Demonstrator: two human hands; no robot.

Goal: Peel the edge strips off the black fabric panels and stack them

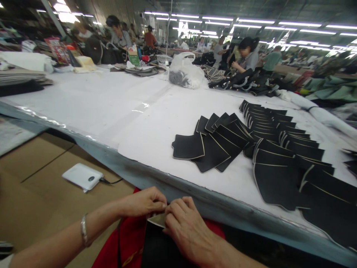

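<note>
Close to my body, below the table's front edge, both hands are closed on a black leather-like panel (158,245) with a pale underside showing at its top edge. My left hand (147,202) pinches the edge at its upper left corner. The fingers of my right hand (182,223) curl over the same edge, right beside the left. Red cloth (122,238) lies beneath the panel. On the table, a fanned row of black panels (188,146) with pale edges lies ahead, and more overlapping black panels (275,178) spread out to the right.
The white-covered table (92,100) has a raised front edge. A white power bank (83,176) with a cable sits on brown cardboard (41,186) at left. Farther back are a plastic bag (186,70) and a green box (133,58). Several people work beyond the table.
</note>
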